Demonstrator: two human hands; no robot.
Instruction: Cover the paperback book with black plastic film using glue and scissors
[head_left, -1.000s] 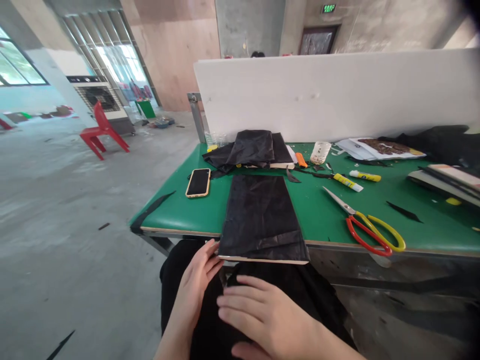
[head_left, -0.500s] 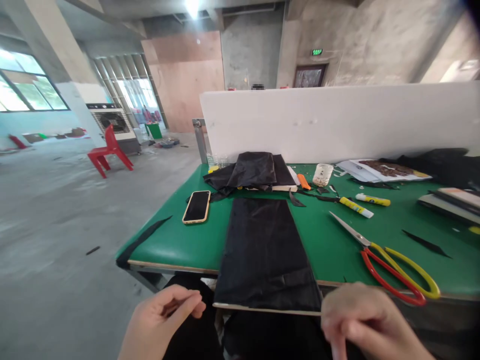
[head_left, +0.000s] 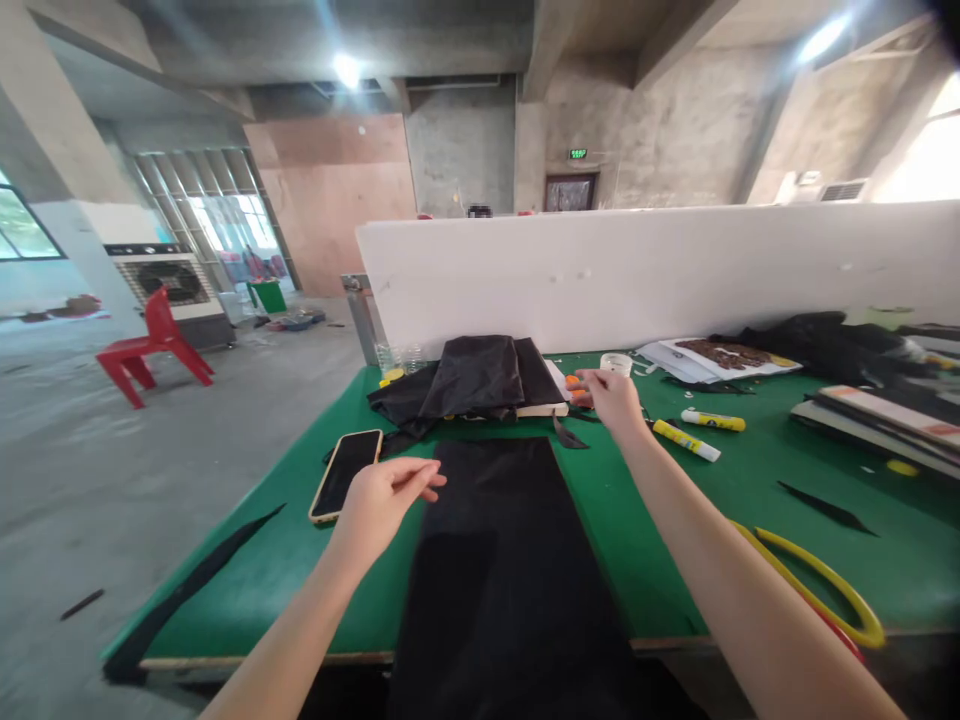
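A flat, black-covered rectangular piece [head_left: 510, 560], like a covered book, extends from the green tabletop over its near edge. My left hand [head_left: 390, 495] hovers over its left side, thumb and fingertips close together with nothing visible between them. My right hand [head_left: 616, 402] is stretched toward the back of the table, fingers partly bent and apart. Its fingertips are at a small orange object [head_left: 573, 383], partly covered by them; contact is unclear. Just behind that hand stands a translucent cup [head_left: 616, 363]. My right forearm covers most of the scissors [head_left: 825, 570], leaving the yellow handle showing.
A phone [head_left: 346, 474] lies left of my left hand. Black sheets [head_left: 480, 375] cover a book at the back. Glue sticks [head_left: 686, 440], black scraps [head_left: 825, 507] and stacked books [head_left: 885, 425] lie to the right. A white partition [head_left: 637, 285] borders the far side.
My right hand has moved from the near edge forward to the orange object. My left hand has risen over the black-covered piece. The view has tilted up and shifted right.
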